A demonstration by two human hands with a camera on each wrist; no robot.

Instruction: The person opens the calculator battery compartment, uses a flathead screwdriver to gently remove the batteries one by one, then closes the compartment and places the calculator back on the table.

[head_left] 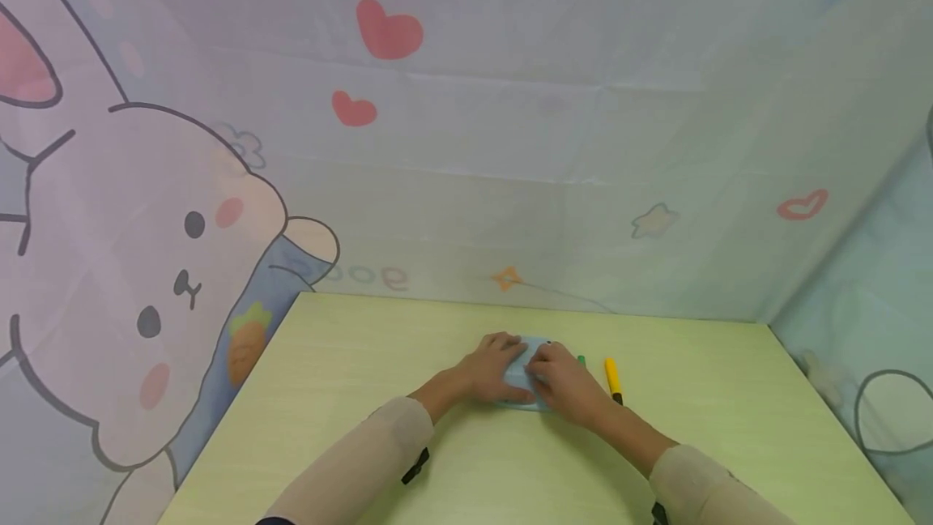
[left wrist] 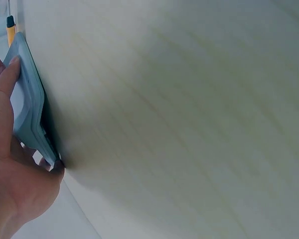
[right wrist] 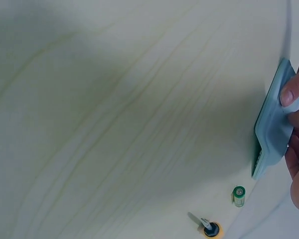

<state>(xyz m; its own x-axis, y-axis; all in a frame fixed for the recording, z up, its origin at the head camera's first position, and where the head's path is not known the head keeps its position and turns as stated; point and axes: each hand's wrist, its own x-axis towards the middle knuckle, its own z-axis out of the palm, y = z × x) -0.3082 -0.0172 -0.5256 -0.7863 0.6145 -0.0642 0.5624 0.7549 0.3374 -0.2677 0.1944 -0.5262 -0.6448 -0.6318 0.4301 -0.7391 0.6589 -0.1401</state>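
Note:
A light-blue flat plastic device [head_left: 517, 369] with slanted edges lies on the table between both hands. My left hand [head_left: 490, 369] holds it from the left, thumb on the near part and fingers at its far edge, as the left wrist view shows. My right hand [head_left: 570, 386] is at the device's right part, its fingers bent and its thumb on the surface. In the right wrist view, thumbs of both hands sit close together on the device [right wrist: 274, 127]. What lies under the right fingertips is hidden.
Just right of the device a green battery [right wrist: 239, 196] stands on the table. Farther right lies a yellow screwdriver [head_left: 612, 377] with a black end and a metal shaft. The pale yellow table [head_left: 364, 347] meets a printed cloth backdrop [head_left: 474, 185] at its far edge.

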